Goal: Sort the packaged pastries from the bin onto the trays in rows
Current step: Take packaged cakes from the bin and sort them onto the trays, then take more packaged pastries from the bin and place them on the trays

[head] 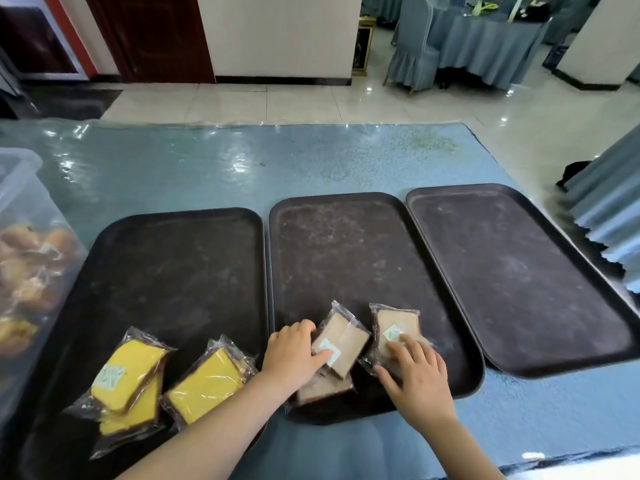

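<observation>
Two brown packaged pastries [341, 341] lie at the near end of the middle tray [346, 244], a third partly under them. The left hand [294, 351] grips one; the right hand [414, 372] rests on another [394, 327] with spread fingers. Yellow pastries [128, 372] sit near the left tray's [173, 258] front edge. The right tray [512, 271] is bare. The bin [24, 258] stands at the worktop's [207, 168] left edge.

Bin [20, 237]: cut off at left edge, contents blurred behind cloudy wall. Lower brown pastry [323, 388]: partly hidden under another pack.
</observation>
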Available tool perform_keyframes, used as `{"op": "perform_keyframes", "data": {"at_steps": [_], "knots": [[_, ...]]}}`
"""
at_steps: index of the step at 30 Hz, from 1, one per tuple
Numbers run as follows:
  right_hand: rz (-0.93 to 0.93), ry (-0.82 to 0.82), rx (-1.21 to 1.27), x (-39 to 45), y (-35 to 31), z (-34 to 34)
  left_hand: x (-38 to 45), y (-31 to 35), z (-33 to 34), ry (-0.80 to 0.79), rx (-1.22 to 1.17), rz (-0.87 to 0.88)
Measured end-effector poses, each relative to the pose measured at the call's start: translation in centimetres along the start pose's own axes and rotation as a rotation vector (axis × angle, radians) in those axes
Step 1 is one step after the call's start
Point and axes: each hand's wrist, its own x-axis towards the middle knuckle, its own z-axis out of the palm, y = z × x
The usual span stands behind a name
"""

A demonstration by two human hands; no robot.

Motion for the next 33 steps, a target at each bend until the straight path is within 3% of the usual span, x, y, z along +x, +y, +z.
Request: {"op": "perform_keyframes", "data": {"at_steps": [6, 14, 23, 33], "knots": [[0.065, -0.010, 0.071, 1.4, -2.0, -1.6, 0.0, -1.4, -1.0, -0.019, -0.031, 0.075], [-0.068, 0.036, 0.094, 5.1, -9.8, -6.1, -0.9, -5.3, -10.8, 0.151, -0.085, 0.194], [-0.278, 0.130, 0.213, 7.4, -26.4, -10.1, -5.3, -15.2, -25.1, 0.393, -0.051, 0.193], [-0.536, 0.109, 0.330, 5.9, -48.8, -11.4, -11.4, -33.0, -37.5, 0.526, -0.016, 0.100]]}}
